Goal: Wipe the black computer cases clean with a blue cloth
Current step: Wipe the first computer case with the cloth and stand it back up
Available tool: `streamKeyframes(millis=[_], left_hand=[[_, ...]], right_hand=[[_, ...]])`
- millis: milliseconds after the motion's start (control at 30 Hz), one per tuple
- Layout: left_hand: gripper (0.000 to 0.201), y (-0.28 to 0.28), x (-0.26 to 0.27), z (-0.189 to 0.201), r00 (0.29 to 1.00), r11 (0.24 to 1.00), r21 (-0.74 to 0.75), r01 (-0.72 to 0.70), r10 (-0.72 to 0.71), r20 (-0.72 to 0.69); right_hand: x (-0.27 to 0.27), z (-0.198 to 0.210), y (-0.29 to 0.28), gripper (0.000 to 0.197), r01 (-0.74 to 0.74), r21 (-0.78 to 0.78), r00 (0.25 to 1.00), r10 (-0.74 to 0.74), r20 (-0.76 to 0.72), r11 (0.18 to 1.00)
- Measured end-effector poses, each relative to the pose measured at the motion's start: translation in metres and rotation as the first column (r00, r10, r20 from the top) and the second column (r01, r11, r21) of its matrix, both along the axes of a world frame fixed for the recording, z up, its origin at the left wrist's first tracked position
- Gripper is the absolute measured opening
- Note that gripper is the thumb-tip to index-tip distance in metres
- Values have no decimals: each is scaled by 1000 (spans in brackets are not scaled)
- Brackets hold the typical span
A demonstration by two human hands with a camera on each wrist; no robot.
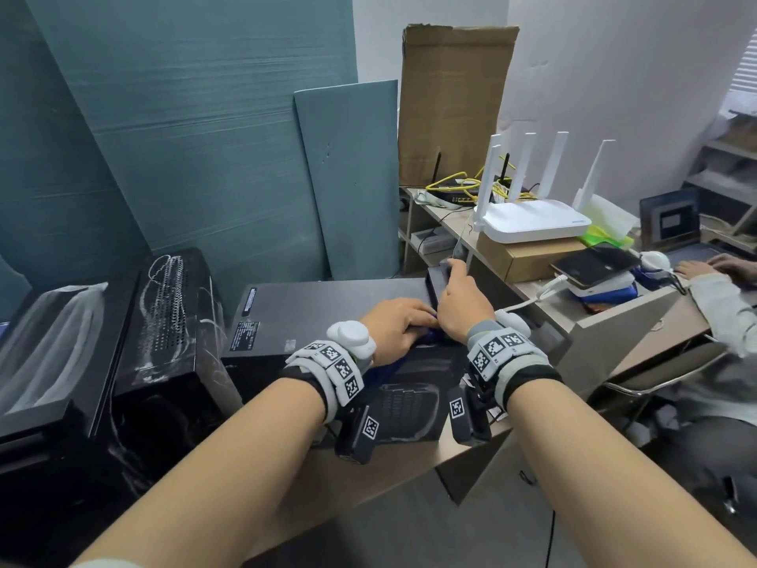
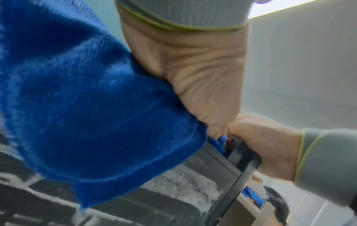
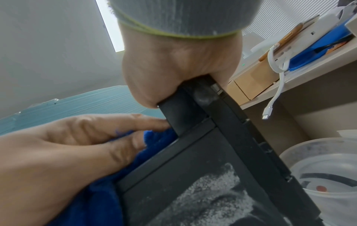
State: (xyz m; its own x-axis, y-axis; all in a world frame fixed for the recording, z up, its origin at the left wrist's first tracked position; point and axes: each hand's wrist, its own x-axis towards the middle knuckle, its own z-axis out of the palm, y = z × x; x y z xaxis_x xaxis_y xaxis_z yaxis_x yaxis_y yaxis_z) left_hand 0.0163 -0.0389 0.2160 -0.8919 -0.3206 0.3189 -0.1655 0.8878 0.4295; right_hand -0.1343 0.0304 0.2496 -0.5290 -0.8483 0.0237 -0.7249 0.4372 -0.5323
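Lying flat beside two other dusty cases [image 1: 164, 321], the black computer case [image 1: 327, 305] has a dusty front panel [image 3: 193, 191] facing the person. Right hand [image 1: 461, 305] grasps the panel's top corner. Left hand [image 1: 395, 327] presses the blue cloth [image 2: 86, 107] against the case, just beside that corner.
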Motion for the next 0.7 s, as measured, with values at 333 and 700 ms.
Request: streamKeyframes(millis=[333,700], left_hand=[[31,-3,-36,1,802,799,-147,-583,595,49],[41,-21,-39,0,816,829,-152,-538,558,150]], right_hand=[[-5,-2,-2,55,-2,11,1000,1,18,1000],[-1,-3,-4,56,12,52,997,-8,-80,999]])
